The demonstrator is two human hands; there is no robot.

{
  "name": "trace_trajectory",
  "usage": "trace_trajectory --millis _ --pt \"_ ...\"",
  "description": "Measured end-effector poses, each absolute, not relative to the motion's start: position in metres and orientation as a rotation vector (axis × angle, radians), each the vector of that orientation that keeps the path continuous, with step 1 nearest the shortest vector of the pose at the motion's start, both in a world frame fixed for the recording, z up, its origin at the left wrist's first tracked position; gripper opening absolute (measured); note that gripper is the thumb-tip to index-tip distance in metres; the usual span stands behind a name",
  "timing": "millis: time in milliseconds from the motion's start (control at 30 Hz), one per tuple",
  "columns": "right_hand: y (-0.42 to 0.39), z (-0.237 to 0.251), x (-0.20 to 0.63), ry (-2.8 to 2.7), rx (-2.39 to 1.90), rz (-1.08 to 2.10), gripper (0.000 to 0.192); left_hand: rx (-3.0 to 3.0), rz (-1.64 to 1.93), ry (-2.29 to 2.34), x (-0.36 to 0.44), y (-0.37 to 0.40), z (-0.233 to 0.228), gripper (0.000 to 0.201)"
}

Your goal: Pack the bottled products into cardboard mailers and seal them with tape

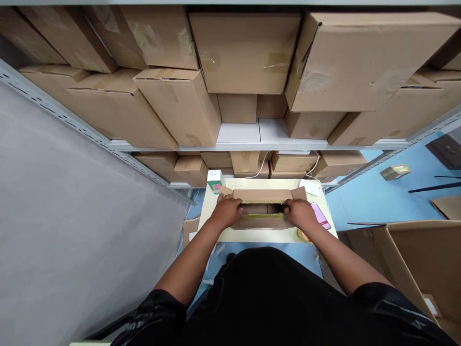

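Observation:
A cardboard box [262, 224] stands on the small pale table [211, 211] with its top flaps folded out and its inside partly showing. My left hand [226, 212] grips the box at its left end, fingers bent over the edge. At the opposite end, my right hand [301, 214] is closed on the box's rim in the same way. A phone [320, 216] with a pink screen lies just beyond my right hand. Partly under my right wrist is a roll of yellow tape [302, 236]. The bottom of the box is hard to make out.
A small white and green box [215, 181] stands at the table's back left, and a white device [310, 187] with a cable at the back right. Shelves [237, 133] packed with cartons rise behind. A large open carton [382, 254] is at right, a grey wall [90, 216] at left.

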State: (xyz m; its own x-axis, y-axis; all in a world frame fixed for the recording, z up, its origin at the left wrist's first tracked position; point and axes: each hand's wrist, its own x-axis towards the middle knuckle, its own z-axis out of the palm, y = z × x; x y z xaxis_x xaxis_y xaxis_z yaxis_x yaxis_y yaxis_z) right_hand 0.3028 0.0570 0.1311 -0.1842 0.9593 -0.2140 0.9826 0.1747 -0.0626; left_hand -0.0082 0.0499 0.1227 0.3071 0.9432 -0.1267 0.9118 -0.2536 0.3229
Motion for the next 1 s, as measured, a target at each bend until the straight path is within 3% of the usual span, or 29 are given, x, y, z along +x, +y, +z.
trace_trajectory --millis 133,300,467,633,800,1000 --pt "0.052 0.111 0.324 2.559 1.885 -0.469 0.043 2.158 0.301 1.537 -0.023 0.038 0.109 0.053" --pt "0.046 0.087 0.344 2.782 1.829 -0.614 0.066 2.162 0.244 1.374 -0.037 0.038 0.099 0.1" --pt "0.05 0.068 0.35 2.726 1.989 -0.629 0.078 2.126 0.31 1.46 -0.043 0.042 0.078 0.122" --pt "0.06 0.042 0.35 2.456 2.169 -0.729 0.083 1.966 0.415 1.589 -0.039 0.036 0.04 0.128" --pt "0.062 0.016 0.347 2.354 2.363 -0.854 0.085 1.797 0.5 1.578 -0.033 0.031 0.017 0.122" --pt "0.066 0.001 0.351 2.083 2.575 -1.162 0.062 1.615 0.66 1.502 -0.031 0.028 0.008 0.115"
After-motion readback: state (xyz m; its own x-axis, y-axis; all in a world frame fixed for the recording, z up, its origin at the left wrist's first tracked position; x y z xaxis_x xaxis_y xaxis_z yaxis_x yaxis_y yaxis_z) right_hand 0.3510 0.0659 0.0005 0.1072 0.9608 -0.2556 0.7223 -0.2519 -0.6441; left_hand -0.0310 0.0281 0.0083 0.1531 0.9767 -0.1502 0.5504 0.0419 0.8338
